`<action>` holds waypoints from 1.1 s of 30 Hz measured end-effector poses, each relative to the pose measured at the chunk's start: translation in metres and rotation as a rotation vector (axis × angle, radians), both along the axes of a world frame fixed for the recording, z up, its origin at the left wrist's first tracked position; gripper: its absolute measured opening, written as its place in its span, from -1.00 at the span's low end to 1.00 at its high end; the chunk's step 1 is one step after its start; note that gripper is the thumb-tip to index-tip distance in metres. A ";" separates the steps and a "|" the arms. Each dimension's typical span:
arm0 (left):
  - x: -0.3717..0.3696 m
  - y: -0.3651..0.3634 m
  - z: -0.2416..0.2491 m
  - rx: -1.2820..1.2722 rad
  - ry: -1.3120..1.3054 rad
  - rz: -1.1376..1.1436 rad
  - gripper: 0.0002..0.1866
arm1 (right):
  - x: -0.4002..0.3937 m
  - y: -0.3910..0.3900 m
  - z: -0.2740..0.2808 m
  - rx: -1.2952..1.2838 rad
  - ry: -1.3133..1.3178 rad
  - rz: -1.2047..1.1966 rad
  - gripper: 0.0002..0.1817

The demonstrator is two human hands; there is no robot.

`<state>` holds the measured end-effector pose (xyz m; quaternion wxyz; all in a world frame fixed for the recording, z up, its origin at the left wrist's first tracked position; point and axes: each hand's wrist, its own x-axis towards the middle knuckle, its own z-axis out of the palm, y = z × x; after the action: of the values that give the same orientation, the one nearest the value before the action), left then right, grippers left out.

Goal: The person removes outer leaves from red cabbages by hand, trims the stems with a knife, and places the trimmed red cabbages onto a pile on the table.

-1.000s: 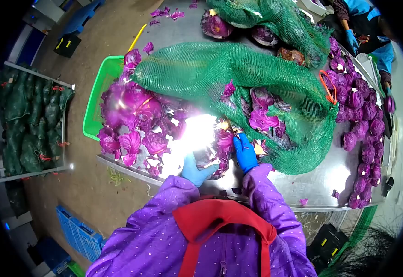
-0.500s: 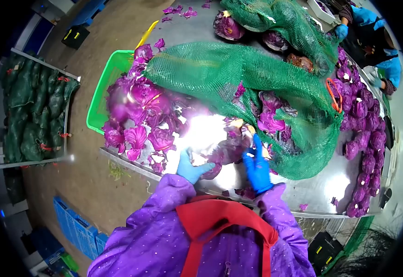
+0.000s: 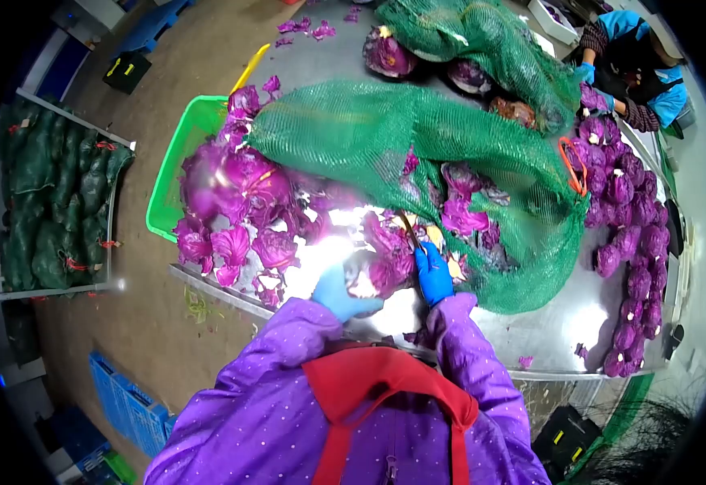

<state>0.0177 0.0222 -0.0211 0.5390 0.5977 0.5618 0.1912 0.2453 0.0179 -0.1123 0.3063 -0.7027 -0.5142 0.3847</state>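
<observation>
My left hand (image 3: pixel 342 294), in a light blue glove, is closed around the side of a red cabbage (image 3: pixel 380 275) at the table's near edge. My right hand (image 3: pixel 434 276), in a darker blue glove, is wrapped round a knife (image 3: pixel 409 229), whose narrow blade points up and away from me. Loose purple leaves (image 3: pixel 388 235) lie just beyond the cabbage. A green mesh sack (image 3: pixel 482 145) stretches across the table behind both hands, with cabbage pieces (image 3: pixel 462 212) at its opening. Glare hides part of the area near my left hand.
A heap of cabbage leaves (image 3: pixel 248 190) covers the left side, beside a green crate (image 3: pixel 167 194). Another mesh sack (image 3: pixel 482 32) lies at the back. Trimmed cabbages (image 3: pixel 629 238) line the right edge, where a co-worker (image 3: pixel 636 69) in blue sleeves reaches in.
My right hand has drawn slightly left, its fingers now curled round the knife, whose blade shows clearly. My left hand has turned with the cabbage. The co-worker has leaned in toward the cabbages.
</observation>
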 end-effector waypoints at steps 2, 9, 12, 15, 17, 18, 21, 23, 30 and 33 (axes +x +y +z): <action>-0.013 -0.006 -0.013 0.047 -0.167 0.024 0.18 | 0.000 -0.004 -0.006 0.028 0.063 -0.043 -0.58; -0.020 -0.036 -0.053 -0.288 -0.531 0.550 -0.01 | 0.003 -0.052 0.070 -0.248 0.083 -0.147 -0.40; -0.006 -0.024 -0.027 -0.349 -0.560 0.395 0.03 | -0.021 -0.033 0.098 0.218 -0.119 0.176 -0.34; 0.008 -0.020 -0.023 -0.328 -0.611 0.357 0.06 | -0.040 -0.017 0.104 0.124 -0.308 0.414 -0.31; 0.014 -0.015 -0.019 -0.344 -0.638 0.365 0.06 | -0.039 -0.015 0.097 0.153 -0.371 0.444 -0.26; 0.015 -0.013 -0.018 -0.365 -0.638 0.372 0.06 | -0.041 -0.014 0.101 0.117 -0.390 0.450 -0.26; 0.024 -0.011 -0.021 -0.265 -0.662 0.388 0.04 | -0.037 -0.010 0.098 0.051 -0.396 0.451 -0.27; 0.027 -0.008 -0.018 -0.255 -0.608 0.369 0.05 | -0.032 -0.008 0.097 0.028 -0.393 0.443 -0.29; 0.042 0.000 -0.030 -0.057 -0.388 0.350 0.04 | -0.019 0.008 0.089 0.046 -0.415 0.399 -0.43; 0.043 0.009 -0.026 0.076 -0.242 0.258 0.02 | -0.008 0.027 0.084 0.083 -0.394 0.410 -0.58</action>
<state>0.0612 0.0307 -0.0473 0.5507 0.5132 0.5572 0.3504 0.2374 0.0448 -0.0282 0.1446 -0.6321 -0.7106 0.2733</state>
